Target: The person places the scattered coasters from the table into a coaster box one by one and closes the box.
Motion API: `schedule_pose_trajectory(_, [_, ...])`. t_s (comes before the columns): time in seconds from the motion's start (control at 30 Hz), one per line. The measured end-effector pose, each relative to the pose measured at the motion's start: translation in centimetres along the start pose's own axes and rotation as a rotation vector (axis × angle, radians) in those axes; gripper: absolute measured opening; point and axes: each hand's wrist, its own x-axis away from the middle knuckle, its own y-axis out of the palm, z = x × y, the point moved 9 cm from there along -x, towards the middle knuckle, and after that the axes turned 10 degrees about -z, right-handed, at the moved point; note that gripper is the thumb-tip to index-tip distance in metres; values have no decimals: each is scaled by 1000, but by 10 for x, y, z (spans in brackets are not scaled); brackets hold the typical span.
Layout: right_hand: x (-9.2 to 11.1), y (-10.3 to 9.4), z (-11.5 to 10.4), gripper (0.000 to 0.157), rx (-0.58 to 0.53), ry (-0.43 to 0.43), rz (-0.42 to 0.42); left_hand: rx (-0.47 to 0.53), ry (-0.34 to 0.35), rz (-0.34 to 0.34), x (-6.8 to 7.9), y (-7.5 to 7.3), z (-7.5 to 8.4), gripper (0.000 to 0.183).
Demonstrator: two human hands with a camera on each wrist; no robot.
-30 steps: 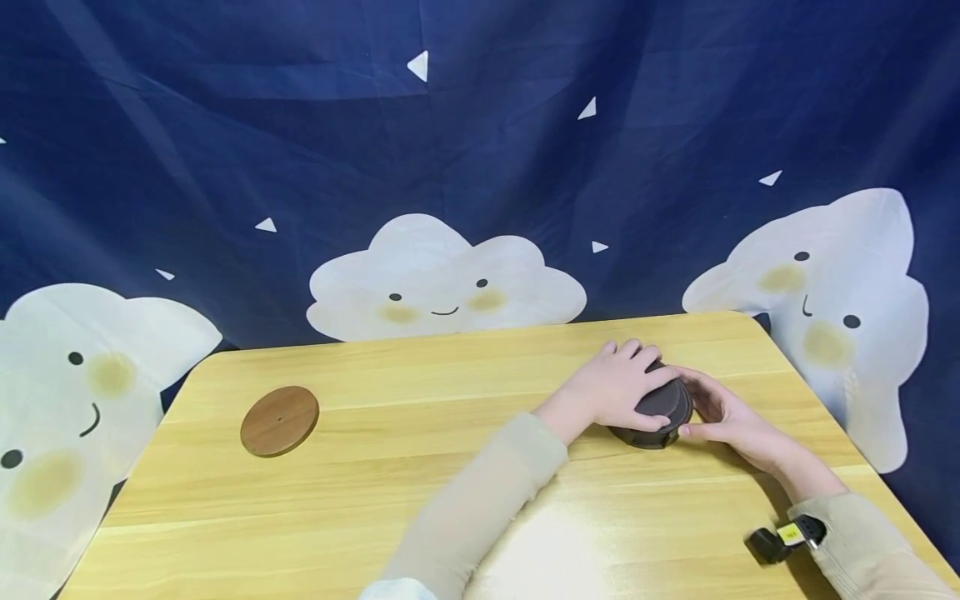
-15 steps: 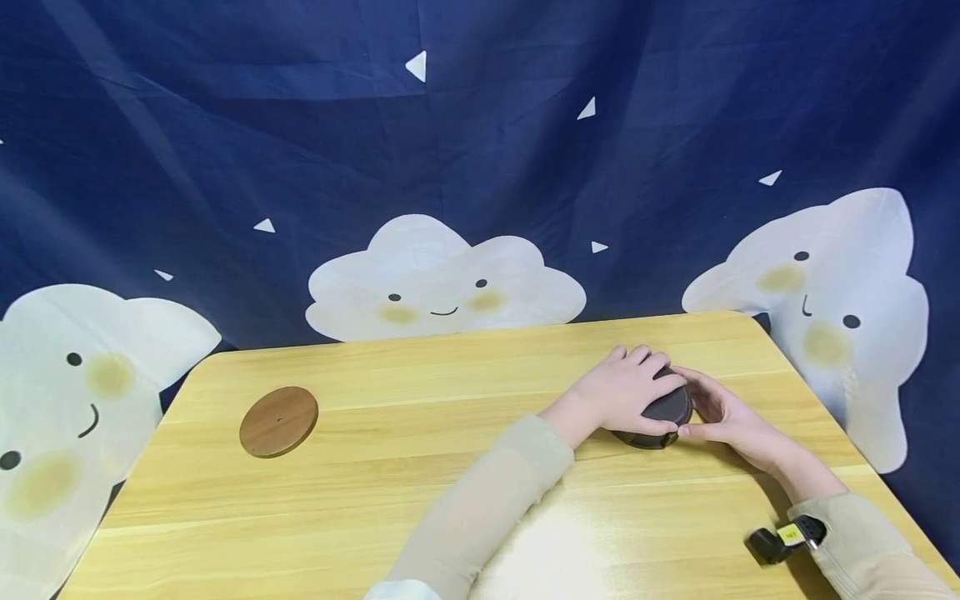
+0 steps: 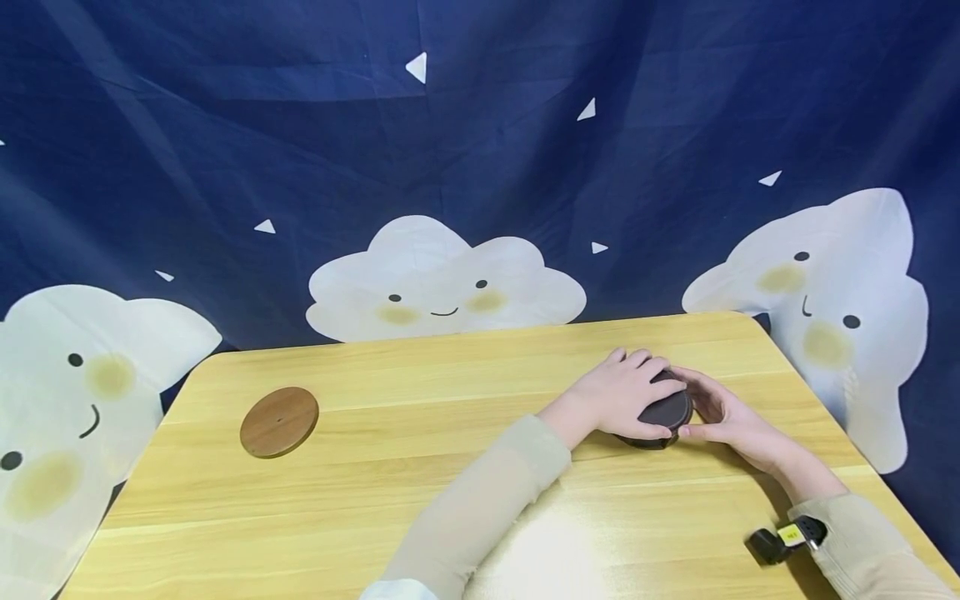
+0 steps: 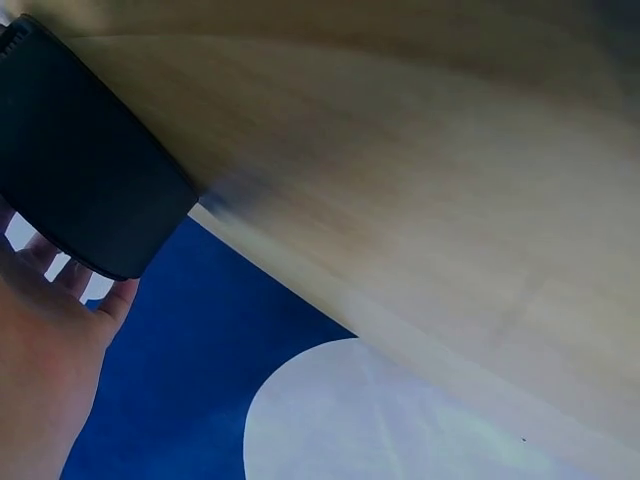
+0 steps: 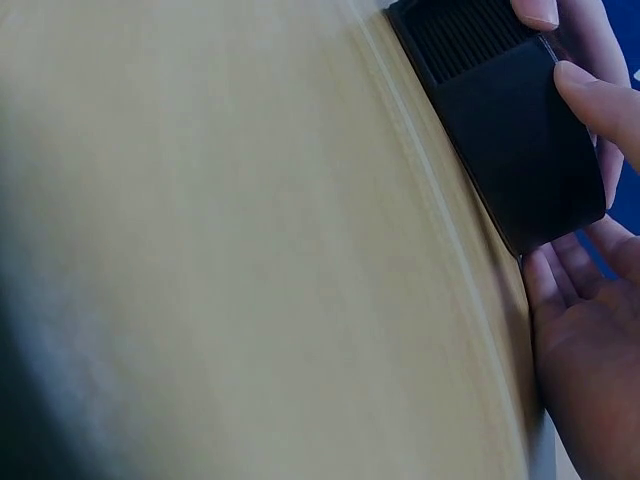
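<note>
A round, dark box [image 3: 669,408] with a smooth top stands on the right part of the table. My left hand [image 3: 624,395] lies over its top and left side, fingers across the far edge and thumb along the near edge. From the right, my right hand [image 3: 731,423] holds the side, its thumb close to the left thumb. The right wrist view shows the black box [image 5: 525,145] with a ribbed recess in its side wall. In the left wrist view, fingers of my left hand [image 4: 45,340] reach against the box [image 4: 85,150].
A flat brown wooden disc [image 3: 280,422] lies at the left of the light wooden table [image 3: 360,492]. Behind the table hangs a dark blue cloth [image 3: 300,150] with white clouds. A small black device with a yellow label [image 3: 789,536] is strapped at the right sleeve.
My left hand has shifted slightly to the right over the box, its thumb sliding along the near edge. The right hand, the box and the wooden disc stay in place.
</note>
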Motion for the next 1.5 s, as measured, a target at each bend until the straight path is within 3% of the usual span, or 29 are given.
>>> schedule_pose_trajectory(0.4, [-1, 0, -1, 82, -3, -11, -9, 63, 2, -20, 4, -1, -2, 83])
schedule_pose_trajectory(0.93, [-1, 0, -2, 85, 3, -27, -15, 82, 9, 4, 10, -3, -7, 85])
schedule_pose_trajectory(1.2, [-2, 0, -1, 83, -7, -16, -9, 58, 7, 17, 23, -4, -18, 86])
schedule_pose_trajectory(1.5, [-2, -1, -1, 82, -20, -26, -4, 32, -9, 44, 49, -11, -37, 82])
